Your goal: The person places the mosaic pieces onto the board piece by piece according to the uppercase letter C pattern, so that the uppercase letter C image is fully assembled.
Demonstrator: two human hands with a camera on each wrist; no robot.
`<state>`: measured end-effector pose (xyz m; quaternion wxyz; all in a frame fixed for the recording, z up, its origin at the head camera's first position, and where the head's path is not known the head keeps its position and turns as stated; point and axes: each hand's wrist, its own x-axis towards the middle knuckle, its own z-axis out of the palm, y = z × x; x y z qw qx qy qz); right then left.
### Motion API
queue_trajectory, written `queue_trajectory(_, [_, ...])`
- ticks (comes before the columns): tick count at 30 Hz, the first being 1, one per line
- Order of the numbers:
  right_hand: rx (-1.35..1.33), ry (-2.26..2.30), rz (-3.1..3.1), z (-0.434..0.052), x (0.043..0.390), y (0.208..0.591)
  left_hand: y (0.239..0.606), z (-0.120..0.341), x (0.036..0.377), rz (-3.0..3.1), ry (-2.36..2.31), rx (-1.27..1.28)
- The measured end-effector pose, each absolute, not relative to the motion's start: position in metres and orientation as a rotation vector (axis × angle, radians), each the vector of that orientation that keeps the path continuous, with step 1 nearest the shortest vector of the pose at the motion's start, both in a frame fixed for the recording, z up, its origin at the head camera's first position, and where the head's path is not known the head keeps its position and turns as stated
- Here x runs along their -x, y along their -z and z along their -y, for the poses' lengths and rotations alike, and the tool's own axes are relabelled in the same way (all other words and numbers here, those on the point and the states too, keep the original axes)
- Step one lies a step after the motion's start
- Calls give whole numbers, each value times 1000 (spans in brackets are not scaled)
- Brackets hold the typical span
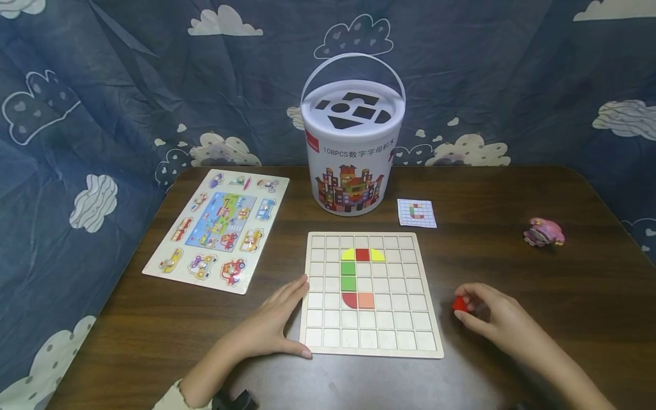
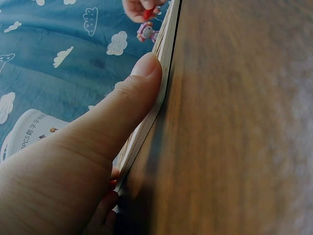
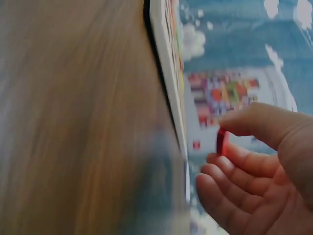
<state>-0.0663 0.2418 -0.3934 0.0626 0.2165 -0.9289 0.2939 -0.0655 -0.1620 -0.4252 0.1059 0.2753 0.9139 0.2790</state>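
A square wooden grid board (image 1: 328, 339) lies on the table with flat coloured pieces in its cells. They are two yellow curved pieces, a red square (image 1: 362, 255), two green squares (image 1: 348, 275), a dark red rounded piece (image 1: 350, 300) and a salmon square (image 1: 366, 300). My left hand (image 1: 271, 324) rests against the board's left edge, thumb and fingers spread; the left wrist view shows the thumb along its side. Right of the board, my right hand (image 1: 494, 316) pinches a small red block (image 1: 459, 304) between thumb and fingers, above the table. The right wrist view shows this block (image 3: 222, 142) is thin.
Behind the board stands a white lidded bucket (image 1: 353, 154) with a handle. Beside it lies a small pattern card (image 1: 417, 213). A vehicle picture puzzle (image 1: 217, 228) is at left, a pink toy figure (image 1: 544, 232) at right. Patterned cloth (image 1: 461, 68) hangs behind the table.
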Motion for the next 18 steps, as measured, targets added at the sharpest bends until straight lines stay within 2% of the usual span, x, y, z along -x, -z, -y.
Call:
queue_trajectory(8, [-618, -1078, 2817, -195, 73, 388, 424, 162, 66, -2685, -827, -806])
queue_trajectory(18, [-567, -996, 2903, -151, 84, 401, 426, 162, 66, -2679, -832, -802])
